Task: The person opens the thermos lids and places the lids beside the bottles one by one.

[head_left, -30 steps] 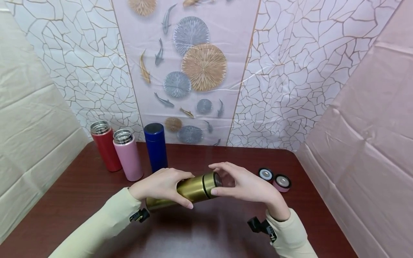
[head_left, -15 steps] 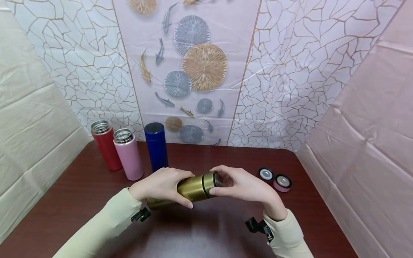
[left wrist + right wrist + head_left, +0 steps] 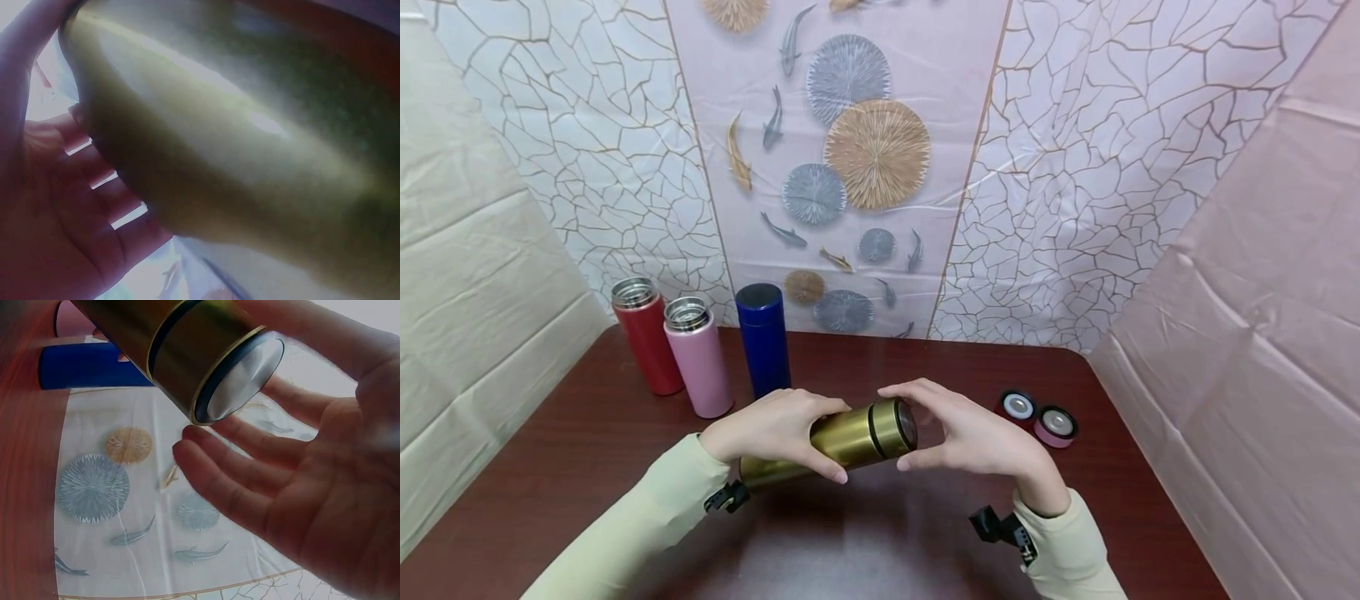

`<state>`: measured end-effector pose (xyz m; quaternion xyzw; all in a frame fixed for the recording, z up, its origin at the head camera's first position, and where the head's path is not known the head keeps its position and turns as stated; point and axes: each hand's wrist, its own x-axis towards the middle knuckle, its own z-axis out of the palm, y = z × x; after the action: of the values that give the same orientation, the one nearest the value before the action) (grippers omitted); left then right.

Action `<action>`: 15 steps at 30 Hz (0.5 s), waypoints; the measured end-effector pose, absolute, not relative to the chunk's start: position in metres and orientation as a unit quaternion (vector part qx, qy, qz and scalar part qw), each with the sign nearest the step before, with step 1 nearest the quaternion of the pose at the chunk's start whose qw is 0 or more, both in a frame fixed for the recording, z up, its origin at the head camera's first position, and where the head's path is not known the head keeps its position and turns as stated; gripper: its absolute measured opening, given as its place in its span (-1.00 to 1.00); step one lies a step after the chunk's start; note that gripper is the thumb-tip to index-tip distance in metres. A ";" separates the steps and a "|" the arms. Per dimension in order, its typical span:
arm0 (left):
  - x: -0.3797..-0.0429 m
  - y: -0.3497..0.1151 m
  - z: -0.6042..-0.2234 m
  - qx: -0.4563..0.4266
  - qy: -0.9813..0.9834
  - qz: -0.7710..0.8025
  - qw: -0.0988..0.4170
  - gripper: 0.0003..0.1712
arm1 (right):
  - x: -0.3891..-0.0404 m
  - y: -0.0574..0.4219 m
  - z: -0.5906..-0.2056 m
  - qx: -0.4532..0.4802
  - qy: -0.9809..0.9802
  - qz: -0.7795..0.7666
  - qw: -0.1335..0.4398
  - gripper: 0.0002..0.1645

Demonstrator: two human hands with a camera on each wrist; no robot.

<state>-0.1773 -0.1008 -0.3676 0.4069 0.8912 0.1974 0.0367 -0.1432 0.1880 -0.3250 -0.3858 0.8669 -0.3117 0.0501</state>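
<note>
My left hand (image 3: 771, 429) grips a gold thermos bottle (image 3: 848, 440) around its body, holding it tilted above the table with the lid end to the right. A black ring separates the gold lid (image 3: 891, 429) from the body. Around that lid end hovers my right hand (image 3: 981, 433), its fingers spread and relaxed, thumb below and forefinger above. In the right wrist view the lid's shiny end (image 3: 245, 376) shows, and the fingers (image 3: 225, 481) lie beside and behind it; whether any touches is unclear. The left wrist view is mostly filled by the bottle's gold side (image 3: 206, 137).
Behind my left hand stand an uncapped red bottle (image 3: 651, 350), an uncapped pink bottle (image 3: 702, 367) and a capped blue bottle (image 3: 763, 342). Two loose lids, one red-rimmed (image 3: 1018, 406) and one pink (image 3: 1056, 427), lie on the dark red table (image 3: 880, 542) at right.
My right hand's fingers have spread away from the gold lid, the thumb moving down off its edge, after closing in on it half a second ago. The left hand and bottle stay nearly still.
</note>
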 end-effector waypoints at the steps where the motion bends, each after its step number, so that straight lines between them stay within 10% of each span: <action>1: -0.177 -0.101 -0.367 0.406 0.891 0.197 0.037 -0.16 | -0.143 0.188 -0.325 -0.377 0.869 -0.317 0.054 -0.14; 15: -0.177 -0.103 -0.368 0.405 0.896 0.181 0.019 -0.16 | -0.148 0.182 -0.330 -0.307 0.883 -0.333 0.122 -0.40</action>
<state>-0.1768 -0.1035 -0.3678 0.4050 0.8960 0.1814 0.0192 -0.1484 0.1817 -0.3304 -0.3066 0.8833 -0.3330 0.1223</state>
